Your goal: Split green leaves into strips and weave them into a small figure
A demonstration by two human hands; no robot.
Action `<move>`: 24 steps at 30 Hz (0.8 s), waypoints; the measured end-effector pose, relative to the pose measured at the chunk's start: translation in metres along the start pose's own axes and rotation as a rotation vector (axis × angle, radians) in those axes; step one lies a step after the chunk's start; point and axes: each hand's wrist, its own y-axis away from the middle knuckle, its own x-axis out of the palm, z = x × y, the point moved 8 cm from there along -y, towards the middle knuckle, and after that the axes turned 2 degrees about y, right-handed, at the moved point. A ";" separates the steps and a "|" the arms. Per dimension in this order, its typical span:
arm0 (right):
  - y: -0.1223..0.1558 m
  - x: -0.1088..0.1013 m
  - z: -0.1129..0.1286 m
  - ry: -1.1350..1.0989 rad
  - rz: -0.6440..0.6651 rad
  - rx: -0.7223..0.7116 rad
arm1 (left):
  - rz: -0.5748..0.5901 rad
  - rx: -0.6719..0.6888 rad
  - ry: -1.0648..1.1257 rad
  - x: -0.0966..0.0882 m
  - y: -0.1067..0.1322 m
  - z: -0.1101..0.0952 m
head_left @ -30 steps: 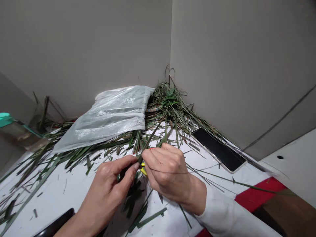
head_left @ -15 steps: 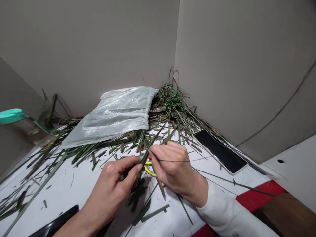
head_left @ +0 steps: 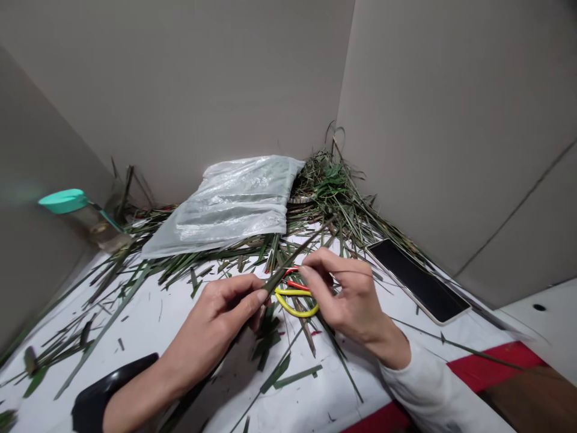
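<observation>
A long green leaf blade (head_left: 288, 264) slants up and away from my left hand (head_left: 220, 319), which pinches it between thumb and forefinger. My right hand (head_left: 347, 294) is just to the right, its thumb and forefinger closed on a thin strand that shows faintly between its fingertips and the blade. Below and between the two hands lie looped yellow and red handles (head_left: 297, 311), which look like scissors; their blades are hidden. Cut pieces of leaf (head_left: 297, 377) are scattered on the white cover beneath my hands.
A white plastic bag (head_left: 234, 198) covers part of a heap of leaf strips (head_left: 329, 180) along the wall. A phone (head_left: 419, 279) lies at right, a bottle with a turquoise lid (head_left: 65, 201) at far left. Near my left forearm is a black object (head_left: 112, 385).
My right hand has drawn away to the right from the leaf blade, and more of the yellow and red handles shows. The whole view has shifted, with things appearing further right.
</observation>
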 end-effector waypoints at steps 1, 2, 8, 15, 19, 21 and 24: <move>-0.002 -0.003 -0.005 -0.061 -0.006 0.080 | 0.007 -0.013 0.024 -0.001 0.000 0.001; -0.003 -0.005 -0.013 -0.123 -0.015 0.168 | 0.013 -0.027 0.049 -0.001 0.000 0.003; 0.007 -0.020 -0.088 -0.764 -0.396 0.773 | 0.071 -0.065 0.289 0.000 0.002 0.004; 0.020 -0.024 -0.128 -1.107 -0.736 1.023 | 0.157 -0.110 0.411 0.006 0.009 -0.003; 0.017 -0.022 -0.125 -1.135 -0.674 1.005 | 0.189 -0.124 0.397 0.008 0.013 -0.008; 0.015 -0.019 -0.120 -1.144 -0.619 0.993 | 0.208 -0.129 0.383 0.010 0.013 -0.011; 0.011 -0.011 -0.107 -1.152 -0.482 0.975 | 0.234 -0.131 0.355 0.013 0.012 -0.017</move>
